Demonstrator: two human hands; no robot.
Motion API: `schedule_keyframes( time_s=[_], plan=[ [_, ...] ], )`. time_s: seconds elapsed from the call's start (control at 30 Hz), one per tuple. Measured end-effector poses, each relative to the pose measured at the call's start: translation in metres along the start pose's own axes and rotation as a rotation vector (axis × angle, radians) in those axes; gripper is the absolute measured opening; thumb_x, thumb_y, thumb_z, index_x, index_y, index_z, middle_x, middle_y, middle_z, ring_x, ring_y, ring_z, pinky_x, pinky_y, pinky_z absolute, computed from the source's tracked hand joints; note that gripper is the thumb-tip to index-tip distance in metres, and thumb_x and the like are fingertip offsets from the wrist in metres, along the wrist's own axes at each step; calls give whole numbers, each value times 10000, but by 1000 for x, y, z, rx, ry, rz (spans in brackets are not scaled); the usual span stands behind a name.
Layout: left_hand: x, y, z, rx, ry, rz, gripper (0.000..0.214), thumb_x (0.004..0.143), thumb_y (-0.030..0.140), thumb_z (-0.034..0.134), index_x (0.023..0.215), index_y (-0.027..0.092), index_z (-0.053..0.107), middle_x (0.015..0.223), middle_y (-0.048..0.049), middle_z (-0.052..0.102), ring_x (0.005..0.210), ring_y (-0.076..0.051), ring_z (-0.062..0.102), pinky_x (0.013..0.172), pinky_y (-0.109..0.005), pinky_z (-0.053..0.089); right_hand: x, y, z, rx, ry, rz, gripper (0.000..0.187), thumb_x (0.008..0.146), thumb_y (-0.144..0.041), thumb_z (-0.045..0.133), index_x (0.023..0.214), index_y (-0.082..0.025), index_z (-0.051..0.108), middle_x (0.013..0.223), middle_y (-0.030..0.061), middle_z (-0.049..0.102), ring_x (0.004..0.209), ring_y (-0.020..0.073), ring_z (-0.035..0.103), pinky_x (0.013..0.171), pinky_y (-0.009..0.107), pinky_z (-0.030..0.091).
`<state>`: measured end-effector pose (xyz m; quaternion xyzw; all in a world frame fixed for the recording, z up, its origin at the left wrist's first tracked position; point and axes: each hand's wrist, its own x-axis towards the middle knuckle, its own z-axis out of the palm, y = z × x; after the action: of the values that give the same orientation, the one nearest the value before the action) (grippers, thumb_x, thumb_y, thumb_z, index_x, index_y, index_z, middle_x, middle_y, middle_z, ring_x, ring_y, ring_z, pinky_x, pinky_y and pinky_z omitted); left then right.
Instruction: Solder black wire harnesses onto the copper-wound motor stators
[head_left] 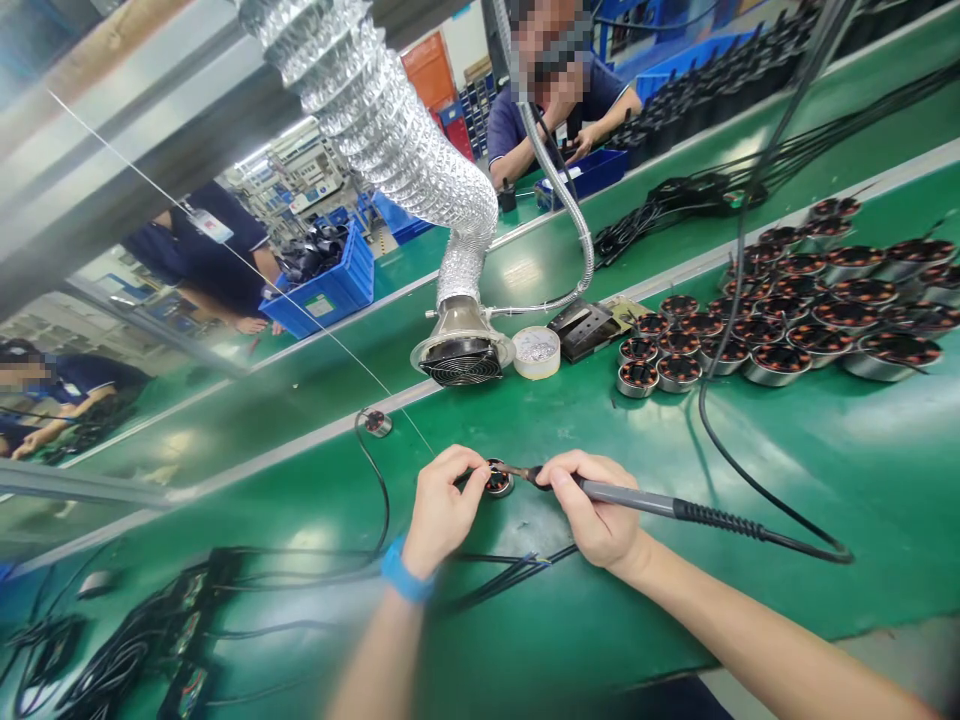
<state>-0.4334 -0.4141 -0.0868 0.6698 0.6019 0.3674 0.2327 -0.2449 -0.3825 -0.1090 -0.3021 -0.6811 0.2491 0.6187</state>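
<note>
**Fingers (471, 478) pinch a small round motor (498, 481) as the iron meets it**

Here we go: the left hand (446, 510), with its bright blue wristband (406, 570), is closed firmly over the small round motor, a silver metal cup with dark windings, mostly hidden by the fingers. It sits low against the glossy green conveyor belt (757, 570), apparently braced there so it cannot shift. The right hand (589, 505) is shut pen-style on a slim grey soldering iron (630, 497), fingers low near its dark tip, probably for fine control, and that tip is right at the motor's top. The iron's black cord (780, 535) trails off to the right, clear of the work.

Just below the hands lie thin black cables with bared ends (517, 570). Ahead, a round metal nozzle with a black fan guard (460, 360) hangs on a silver foil duct (375, 110), seemingly placed there to draw off fumes. Beside it sit a round white tin (536, 352) and a black metal iron holder (585, 330), both within easy reach. To the right, rows of similar silver-cupped motors (780, 320) stand packed together.
</note>
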Motion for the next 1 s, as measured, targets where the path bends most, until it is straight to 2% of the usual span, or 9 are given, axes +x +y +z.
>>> schedule_keyframes(
  time_s=[0.2, 0.43, 0.57, 0.67, 0.73, 0.83, 1.0],
  plan=[
    [1, 1, 1, -2, 18, -12, 189, 911, 182, 582, 756, 188, 689, 828, -39, 686, 810, -169, 642, 775, -272, 481, 0, -1, 0, 16, -19, 31, 225, 929, -161, 494, 746, -204, 616, 658, -33, 673, 552, 106, 631, 564, 222, 480],
    [0, -1, 0, -4, 20, 0, 179, 906, 198, 590, 746, 184, 669, 817, -36, 678, 794, -164, 633, 766, -263, 483, -5, 2, 1, 23, 49, 127, 241, 951, -225, 491, 755, -199, 628, 551, -35, 597, 439, 111, 553, 512, 250, 465],
    [1, -1, 1, 1, 18, -6, 196, 918, 213, 576, 752, 183, 677, 825, -40, 676, 805, -166, 630, 772, -267, 481, -5, 2, 1, -2, 47, 122, 230, 947, -216, 492, 760, -202, 626, 606, -21, 638, 491, 118, 593, 546, 254, 489],
    [1, 0, 1, 2, 17, -6, 195, 918, 216, 574, 758, 182, 680, 822, -41, 677, 800, -168, 628, 770, -273, 480, -2, 1, 3, -35, 29, 65, 197, 943, -182, 496, 804, -204, 635, 693, -1, 684, 576, 128, 639, 593, 257, 509],
    [1, 1, 1, 4, 16, -1, 195, 918, 223, 573, 757, 182, 674, 815, -41, 676, 790, -169, 626, 765, -277, 482, -1, 2, 5, -44, -28, 12, 171, 944, -162, 493, 865, -204, 639, 760, 16, 699, 639, 138, 657, 622, 265, 516],
    [1, 1, 0, 4, 17, 12, 200, 919, 226, 565, 747, 183, 657, 808, -41, 672, 786, -170, 625, 762, -276, 485, -1, 6, 11, -70, -179, -23, 172, 933, -154, 501, 1036, -210, 626, 846, 35, 676, 709, 152, 646, 666, 284, 525],
    [0, -1, 1, -1, 24, 24, 182, 912, 179, 558, 751, 184, 642, 825, -33, 670, 791, -162, 629, 764, -266, 481, -7, 18, 19, -166, -377, 38, 511, 814, -173, 635, 1301, -237, 495, 1091, 82, 601, 871, 203, 639, 780, 353, 555]
  ],
)
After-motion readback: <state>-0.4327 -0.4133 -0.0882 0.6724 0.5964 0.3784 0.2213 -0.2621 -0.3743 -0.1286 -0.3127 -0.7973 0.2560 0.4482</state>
